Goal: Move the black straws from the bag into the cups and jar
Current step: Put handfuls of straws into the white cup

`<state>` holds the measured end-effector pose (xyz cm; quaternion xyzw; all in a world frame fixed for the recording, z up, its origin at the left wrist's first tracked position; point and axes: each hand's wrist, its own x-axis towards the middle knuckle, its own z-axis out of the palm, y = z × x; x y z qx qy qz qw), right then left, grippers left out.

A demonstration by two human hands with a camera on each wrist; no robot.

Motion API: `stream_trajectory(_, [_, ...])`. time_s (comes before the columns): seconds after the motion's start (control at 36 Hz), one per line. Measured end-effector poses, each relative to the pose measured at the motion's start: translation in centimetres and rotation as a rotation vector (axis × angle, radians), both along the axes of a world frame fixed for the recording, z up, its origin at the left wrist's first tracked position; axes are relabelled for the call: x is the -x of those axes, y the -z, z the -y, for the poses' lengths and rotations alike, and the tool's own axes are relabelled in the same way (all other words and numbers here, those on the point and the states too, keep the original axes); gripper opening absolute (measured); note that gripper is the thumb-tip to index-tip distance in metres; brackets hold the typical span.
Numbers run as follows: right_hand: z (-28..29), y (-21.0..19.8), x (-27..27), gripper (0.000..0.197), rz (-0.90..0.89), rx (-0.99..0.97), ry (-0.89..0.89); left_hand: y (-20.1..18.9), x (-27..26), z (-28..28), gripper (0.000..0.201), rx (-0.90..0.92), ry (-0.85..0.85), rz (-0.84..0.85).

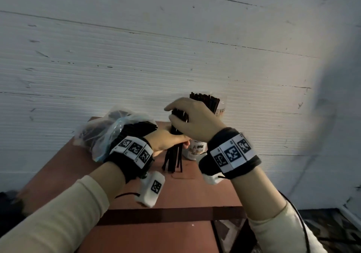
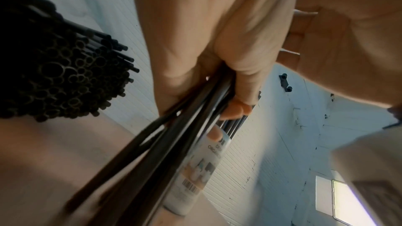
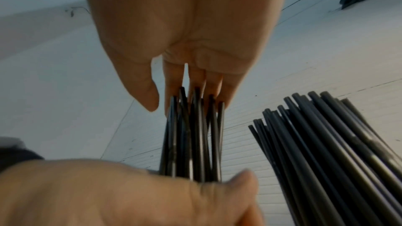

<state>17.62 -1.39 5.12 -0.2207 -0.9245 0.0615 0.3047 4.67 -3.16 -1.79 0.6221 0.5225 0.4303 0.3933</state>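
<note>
Straws [image 1: 173, 153] stand bunched upright on the worktop [image 1: 185, 190], just in front of the jar [image 1: 197, 149]. My left hand [image 1: 166, 141] wraps their middle; my right hand [image 1: 193, 120] lays straight fingers [image 3: 174, 82] on their tops, levelling them. Next I judge: lift, then lower them into the jar, which looks already well filled.

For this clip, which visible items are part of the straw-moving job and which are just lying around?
Part of the job:
- bundle of black straws, gripped by the left hand, right hand on its top ends
- plastic bag of straws
- labelled jar
- container already full of straws

Just there:
- table
- white wall
</note>
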Motion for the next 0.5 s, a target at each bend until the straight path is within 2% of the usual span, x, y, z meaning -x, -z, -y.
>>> stream_trajectory(0.08, [-0.4, 0.6, 0.2, 0.028, -0.077, 0.016, -0.015, 0.6, 0.1, -0.2, 0.019, 0.003, -0.050, 0.015])
stream_trajectory(0.17, [-0.6, 0.7, 0.5, 0.037, -0.199, -0.038, 0.006, 0.2, -0.3, -0.3, 0.009, -0.046, -0.072, 0.089])
stream_trajectory(0.25, [-1.0, 1.2, 0.8, 0.041, -0.221, -0.019, 0.043, -0.2, -0.6, -0.1, 0.016, -0.058, -0.056, 0.157])
stream_trajectory(0.33, [-1.5, 2.0, 0.9, 0.029, -0.161, 0.013, 0.014, 0.3, 0.0, -0.2, 0.019, 0.040, -0.024, 0.016])
stream_trajectory(0.42, [-1.7, 2.5, 1.0, 0.021, -0.188, 0.005, 0.005, 1.3, 0.5, -0.2, 0.021, 0.209, 0.002, -0.072])
stream_trajectory(0.5, [-1.3, 2.5, 0.8, 0.032, -0.208, -0.011, -0.027, 1.7, 0.4, -0.4, 0.042, 0.276, -0.031, -0.204])
